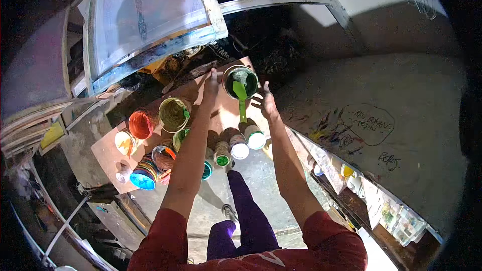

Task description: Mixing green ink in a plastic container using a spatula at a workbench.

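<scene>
A round tub (227,77) with dark green contents stands at the far end of the board, a green spatula (240,90) lying across its opening with the handle toward me. My left hand (211,86) is just left of the tub, fingers stretched out. On the other side, my right hand (269,102) is open, thumb up and fingers spread. A narrow gap shows between each hand and the tub, so neither visibly grips it. Closer to me stand white-lidded jars (239,150) and a small green jar (222,160).
Several paint tubs crowd the board (108,146) at left, including a red one (140,124), a large yellowish one (173,115) and a blue-topped one (142,180). A framed screen (150,20) rises beyond. Right of the board, a shelf (346,198) holds containers along the marked wall (422,120).
</scene>
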`<state>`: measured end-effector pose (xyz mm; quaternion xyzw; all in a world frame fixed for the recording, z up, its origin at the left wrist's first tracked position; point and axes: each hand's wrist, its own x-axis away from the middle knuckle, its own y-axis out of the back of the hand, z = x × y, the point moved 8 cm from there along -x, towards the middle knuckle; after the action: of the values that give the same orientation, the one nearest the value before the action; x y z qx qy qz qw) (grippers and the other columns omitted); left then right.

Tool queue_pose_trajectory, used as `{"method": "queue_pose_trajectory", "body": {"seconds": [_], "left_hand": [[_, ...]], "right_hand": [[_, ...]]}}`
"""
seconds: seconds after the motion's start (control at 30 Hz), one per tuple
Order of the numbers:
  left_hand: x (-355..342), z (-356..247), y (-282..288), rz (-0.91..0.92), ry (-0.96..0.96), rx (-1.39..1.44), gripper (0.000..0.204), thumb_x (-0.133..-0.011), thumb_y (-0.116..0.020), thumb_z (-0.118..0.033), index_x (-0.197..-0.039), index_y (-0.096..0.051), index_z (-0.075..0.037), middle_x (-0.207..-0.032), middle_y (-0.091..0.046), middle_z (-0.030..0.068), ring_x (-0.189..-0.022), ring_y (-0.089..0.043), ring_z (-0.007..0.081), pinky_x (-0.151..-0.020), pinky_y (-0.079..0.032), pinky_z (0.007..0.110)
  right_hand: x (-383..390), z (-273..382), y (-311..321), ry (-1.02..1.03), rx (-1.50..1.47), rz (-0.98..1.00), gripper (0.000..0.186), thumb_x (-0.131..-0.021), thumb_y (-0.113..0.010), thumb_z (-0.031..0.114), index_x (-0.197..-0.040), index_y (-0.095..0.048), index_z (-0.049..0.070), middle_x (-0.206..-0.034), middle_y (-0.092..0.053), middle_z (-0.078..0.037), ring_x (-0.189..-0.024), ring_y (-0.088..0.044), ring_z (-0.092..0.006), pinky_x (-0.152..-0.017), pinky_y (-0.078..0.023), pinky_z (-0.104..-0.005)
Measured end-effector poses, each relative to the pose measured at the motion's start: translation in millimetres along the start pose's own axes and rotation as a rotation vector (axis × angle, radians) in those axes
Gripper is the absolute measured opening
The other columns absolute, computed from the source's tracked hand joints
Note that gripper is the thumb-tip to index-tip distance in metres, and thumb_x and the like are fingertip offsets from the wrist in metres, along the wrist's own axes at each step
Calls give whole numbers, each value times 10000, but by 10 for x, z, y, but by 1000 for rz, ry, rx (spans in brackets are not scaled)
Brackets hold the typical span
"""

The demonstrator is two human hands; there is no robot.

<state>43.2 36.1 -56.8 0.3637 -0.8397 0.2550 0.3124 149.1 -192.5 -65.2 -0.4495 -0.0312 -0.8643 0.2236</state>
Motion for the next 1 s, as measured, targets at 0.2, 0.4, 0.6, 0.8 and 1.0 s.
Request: {"method": "queue_pose_trajectory", "body": {"seconds": [0.2,0.4,0.6,0.8,1.0], "left_hand": [[636,-803,-74,-57,-1053,-968,336,-1040,-609,-237,-1359,-676,-156,-726,-573,98,-678,-573,265,-572,-427,403],[1341,-561,-789,230,-615,-646,377,-890,-786,-294,-1209,-727,-103,-967,-649,168,-921,-644,358,-887,-497,507],[3513,-1664,-776,40,-982,-963,273,-745,-883,-231,-891,-758,-37,-1070,-656,162,-1161,-562,342,-1019,-449,454],[5751,-1947,-1104,96,-1309,-1113,307,-735,-895,-272,-875,-760,-35,-1087,-618,124,-1118,-528,329,-1003,-429,429],[7590,-1599,-1581,250,-1228,-1158,263,-740,-890,-315,-819,-812,-77,-1063,-636,131,-1123,-548,317,-989,-441,407]], "right_hand": [[331,51,-718,33,-125,91,979,-914,-413,854,-1373,-502,-7,-1400,-539,-211,-1225,-560,-421,-1022,-459,-593],[1125,193,-128,41,-120,-142,949,-930,-434,826,-1365,-517,-13,-1382,-546,-210,-1197,-568,-430,-987,-473,-566],[2617,310,-368,194,-225,32,796,-971,-506,730,-1308,-578,13,-1244,-612,-119,-1115,-581,-286,-1009,-457,-456],[4752,357,-193,482,-284,78,436,-1007,-661,447,-1187,-654,49,-1058,-707,-41,-934,-656,-154,-893,-491,-315],[6614,-196,610,625,-620,136,386,-1030,-635,414,-1069,-643,31,-1068,-694,-104,-969,-650,-228,-832,-528,-406]]}}
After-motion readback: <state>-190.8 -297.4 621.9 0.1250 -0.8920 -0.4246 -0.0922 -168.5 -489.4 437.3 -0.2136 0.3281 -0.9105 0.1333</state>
